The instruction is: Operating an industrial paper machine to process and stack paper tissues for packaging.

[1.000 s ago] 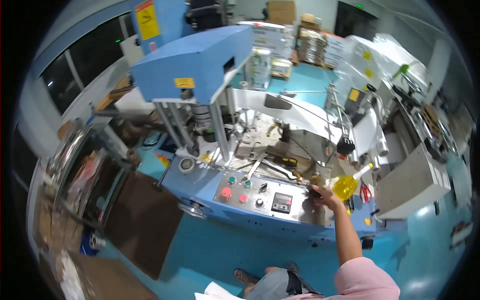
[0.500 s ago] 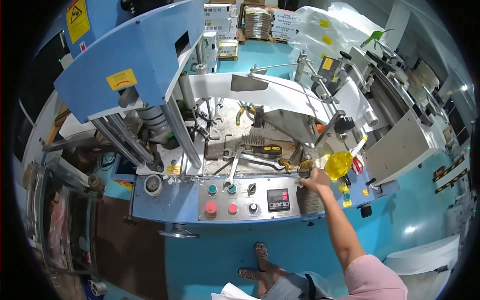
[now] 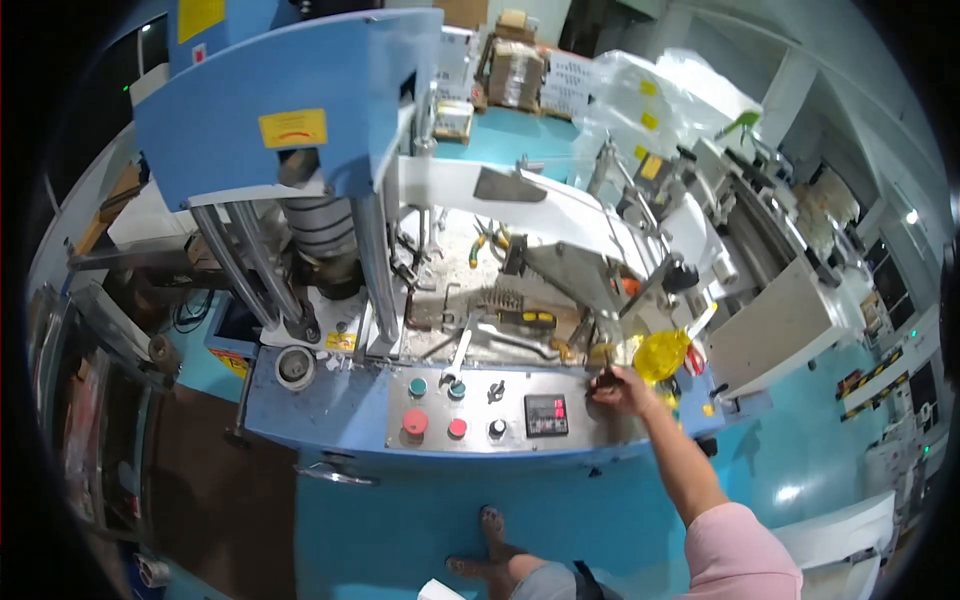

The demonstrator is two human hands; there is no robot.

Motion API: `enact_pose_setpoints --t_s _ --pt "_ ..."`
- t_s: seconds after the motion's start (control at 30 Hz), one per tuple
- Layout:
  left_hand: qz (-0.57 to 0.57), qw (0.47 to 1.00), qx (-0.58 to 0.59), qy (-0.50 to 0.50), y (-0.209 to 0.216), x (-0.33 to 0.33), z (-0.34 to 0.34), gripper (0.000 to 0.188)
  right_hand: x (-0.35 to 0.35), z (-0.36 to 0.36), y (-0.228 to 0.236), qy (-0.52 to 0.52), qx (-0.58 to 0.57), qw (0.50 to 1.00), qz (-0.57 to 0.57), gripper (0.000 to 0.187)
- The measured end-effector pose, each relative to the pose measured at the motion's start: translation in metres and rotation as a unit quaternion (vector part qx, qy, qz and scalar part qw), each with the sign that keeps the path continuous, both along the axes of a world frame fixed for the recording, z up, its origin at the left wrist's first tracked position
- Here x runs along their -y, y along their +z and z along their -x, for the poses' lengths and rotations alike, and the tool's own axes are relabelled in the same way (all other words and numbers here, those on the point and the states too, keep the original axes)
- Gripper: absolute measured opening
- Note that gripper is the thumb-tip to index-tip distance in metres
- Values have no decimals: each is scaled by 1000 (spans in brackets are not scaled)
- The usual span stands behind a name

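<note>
My right hand [image 3: 624, 393] reaches over the right end of the machine's metal control panel [image 3: 465, 405]. Its fingers are closed around something small and dark that I cannot make out. Just right of the hand stands a yellow squeeze bottle [image 3: 660, 355] with a pale spout. A black display [image 3: 546, 416] with red digits is set into the panel, left of the hand. Behind the panel, an open-end wrench [image 3: 461, 352] lies across the work bed, near a screwdriver [image 3: 527, 319] with a black and yellow handle. My left hand is out of sight.
On the left rises the blue press head [image 3: 270, 140] on steel columns [image 3: 372, 270]. A white web [image 3: 450, 182] runs across the back toward the rollers [image 3: 745, 235]. Pliers [image 3: 488, 240] lie on the bed, and red-handled pliers [image 3: 694, 360] lie beyond the bottle.
The view has turned slightly. My right hand has shifted a little left and toward me along the panel, and a dark thing now shows at its fingers. The digits on the display differ.
</note>
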State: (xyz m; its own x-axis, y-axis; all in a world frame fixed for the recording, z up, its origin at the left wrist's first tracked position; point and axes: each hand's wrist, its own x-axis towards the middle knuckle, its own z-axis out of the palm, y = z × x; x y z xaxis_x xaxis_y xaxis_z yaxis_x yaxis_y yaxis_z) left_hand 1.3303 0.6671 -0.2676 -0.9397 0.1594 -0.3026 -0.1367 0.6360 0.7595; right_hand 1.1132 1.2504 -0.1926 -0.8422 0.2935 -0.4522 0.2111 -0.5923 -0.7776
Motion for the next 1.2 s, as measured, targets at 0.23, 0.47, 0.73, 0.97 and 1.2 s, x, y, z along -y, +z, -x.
enact_pose_setpoints --t_s 0.23,0.47,0.73,0.97,1.2 --pt "-267 874 163 372 96 -38 54 26 41 35 52 190 359 527 -747 71" --pt "30 989 8 144 78 -60 57 28 -18 -5 -10 54 -15 998 4 39" --pt "-264 886 78 374 75 -54 46 36 38 24 38 83 325 482 -810 48" --pt "-379 778 203 459 109 -57 70 32 20 9 24 -48 134 970 -197 40" --pt "-388 819 164 391 98 -42 43 27 47 37 47 63 387 562 -728 64"
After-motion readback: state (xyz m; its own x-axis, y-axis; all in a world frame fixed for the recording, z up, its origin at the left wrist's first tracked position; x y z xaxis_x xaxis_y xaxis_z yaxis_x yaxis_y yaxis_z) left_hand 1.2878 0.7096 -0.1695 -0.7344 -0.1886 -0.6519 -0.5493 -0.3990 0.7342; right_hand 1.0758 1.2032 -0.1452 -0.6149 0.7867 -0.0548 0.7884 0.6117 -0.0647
